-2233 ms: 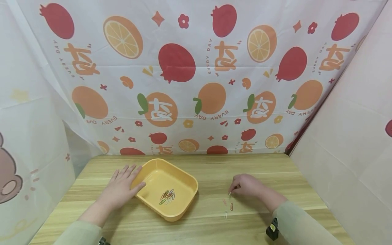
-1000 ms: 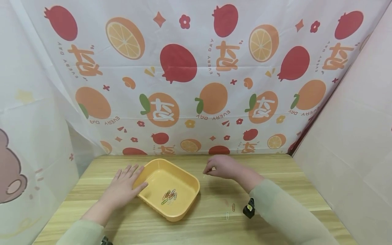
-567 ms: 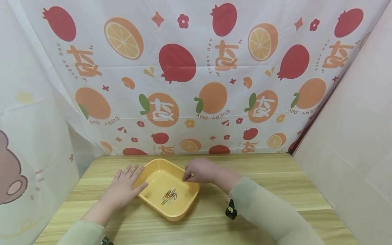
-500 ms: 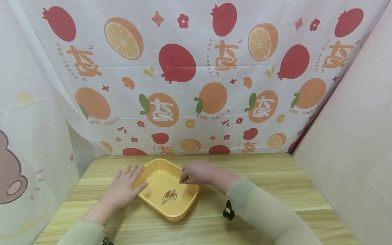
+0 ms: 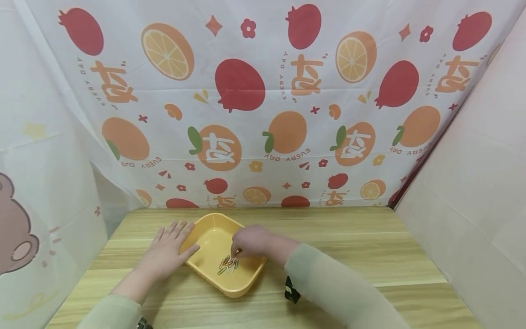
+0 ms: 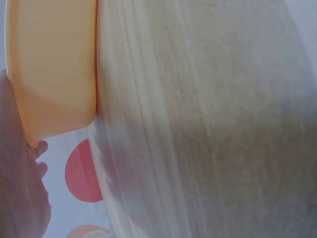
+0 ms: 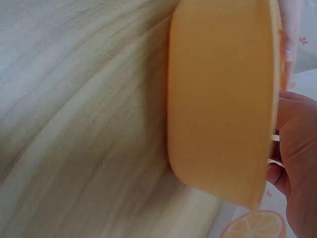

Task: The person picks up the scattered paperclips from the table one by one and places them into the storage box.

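A yellow plastic basin (image 5: 211, 235) stands on the wooden table, with several coloured paper clips (image 5: 222, 271) in a small heap on its floor. My left hand (image 5: 166, 251) rests on its left rim, fingers spread over the edge and thumb reaching inside. Over the right rim reaches my right hand (image 5: 251, 241), fingertips pinched together low over the heap. A pale paper clip seems to be between them, though it merges with the heap. In the right wrist view the basin's side wall (image 7: 223, 99) hides the fingertips.
The wooden tabletop (image 5: 349, 228) runs out to both sides. A fruit-print cloth (image 5: 263, 100) hangs behind it, and pale cloths flank it left and right. My right sleeve (image 5: 328, 283) covers the table area where loose clips lay.
My right hand has carried a pale paper clip from the right of the table leftward over the rim and down to the heap. My left hand stays on the basin.
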`<state>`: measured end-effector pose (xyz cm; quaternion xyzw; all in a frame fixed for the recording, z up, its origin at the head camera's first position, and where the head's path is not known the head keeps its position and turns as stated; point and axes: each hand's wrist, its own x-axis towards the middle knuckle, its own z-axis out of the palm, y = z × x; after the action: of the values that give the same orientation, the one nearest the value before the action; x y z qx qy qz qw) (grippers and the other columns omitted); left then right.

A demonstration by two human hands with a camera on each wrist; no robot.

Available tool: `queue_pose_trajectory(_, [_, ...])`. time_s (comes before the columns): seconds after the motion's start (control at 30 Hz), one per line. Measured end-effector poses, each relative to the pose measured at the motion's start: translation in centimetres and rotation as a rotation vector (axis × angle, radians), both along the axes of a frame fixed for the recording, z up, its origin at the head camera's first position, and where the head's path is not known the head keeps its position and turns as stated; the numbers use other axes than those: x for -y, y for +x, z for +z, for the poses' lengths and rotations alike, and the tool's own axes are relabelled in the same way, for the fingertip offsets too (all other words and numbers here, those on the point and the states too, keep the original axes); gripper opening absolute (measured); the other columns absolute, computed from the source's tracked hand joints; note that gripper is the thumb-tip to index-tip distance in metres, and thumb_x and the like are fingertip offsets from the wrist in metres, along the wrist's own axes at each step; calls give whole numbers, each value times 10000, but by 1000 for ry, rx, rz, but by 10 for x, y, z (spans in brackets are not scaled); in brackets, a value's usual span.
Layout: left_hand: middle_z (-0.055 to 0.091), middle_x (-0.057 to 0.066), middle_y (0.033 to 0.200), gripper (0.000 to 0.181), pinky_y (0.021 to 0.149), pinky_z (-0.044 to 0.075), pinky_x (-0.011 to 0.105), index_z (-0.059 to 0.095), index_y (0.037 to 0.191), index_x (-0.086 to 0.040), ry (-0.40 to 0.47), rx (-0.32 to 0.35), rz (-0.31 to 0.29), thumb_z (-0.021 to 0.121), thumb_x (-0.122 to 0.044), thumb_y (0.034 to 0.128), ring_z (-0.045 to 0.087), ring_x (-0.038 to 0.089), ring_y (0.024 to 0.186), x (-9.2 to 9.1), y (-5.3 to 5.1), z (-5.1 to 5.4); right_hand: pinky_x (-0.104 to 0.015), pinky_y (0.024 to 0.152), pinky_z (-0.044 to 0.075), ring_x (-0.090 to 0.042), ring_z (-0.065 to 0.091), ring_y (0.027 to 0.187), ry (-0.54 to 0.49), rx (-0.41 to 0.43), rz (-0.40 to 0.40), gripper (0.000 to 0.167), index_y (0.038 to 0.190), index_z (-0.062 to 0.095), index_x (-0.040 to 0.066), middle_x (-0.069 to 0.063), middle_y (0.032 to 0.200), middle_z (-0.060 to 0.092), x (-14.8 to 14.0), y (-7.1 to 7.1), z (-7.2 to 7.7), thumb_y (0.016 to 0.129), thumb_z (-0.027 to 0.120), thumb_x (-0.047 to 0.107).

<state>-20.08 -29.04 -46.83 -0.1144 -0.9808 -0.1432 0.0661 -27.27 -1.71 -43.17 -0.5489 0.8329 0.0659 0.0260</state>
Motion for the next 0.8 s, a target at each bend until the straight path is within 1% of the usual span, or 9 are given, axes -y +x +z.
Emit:
queue_pose_trajectory(0.1, [224,242,1600,782,1185,-86,581,277,1568,-86,0,0,-1,482,-570,990,123,478,1468,0,0,0,-158,679,459,10,566,811,16,8,-31,109,938,790,384,201,834,601,4,0,-8,921,715,308])
queue_pose_trajectory(0.27, [229,245,1597,778,1187,-90,575,281,1567,-84,0,-4,-2,483,-566,991,125,476,1468,0,0,1,-166,704,478,11,577,808,29,7,-43,147,928,788,390,211,840,607,8,2,-13,932,697,275])
queue_pose_trajectory(0.4, [238,250,1592,772,1186,-86,578,286,1564,-82,3,-9,-5,484,-561,992,132,480,1465,-2,0,2,-172,704,480,14,568,790,34,11,-54,164,932,786,399,215,837,606,8,4,-13,934,690,267])
queue_pose_trajectory(0.63, [245,253,1588,769,1187,-61,592,298,1558,-74,7,-19,-6,494,-555,991,135,481,1463,-3,0,4,-166,654,458,26,529,732,16,32,-77,156,931,787,401,213,802,577,6,4,-12,932,696,275])
queue_pose_trajectory(0.8, [230,251,1594,775,1186,-96,572,287,1563,-76,3,-11,-4,484,-563,992,124,479,1466,-1,0,1,-158,609,422,11,494,692,-18,63,-91,161,959,792,395,195,775,554,2,4,-10,927,705,262])
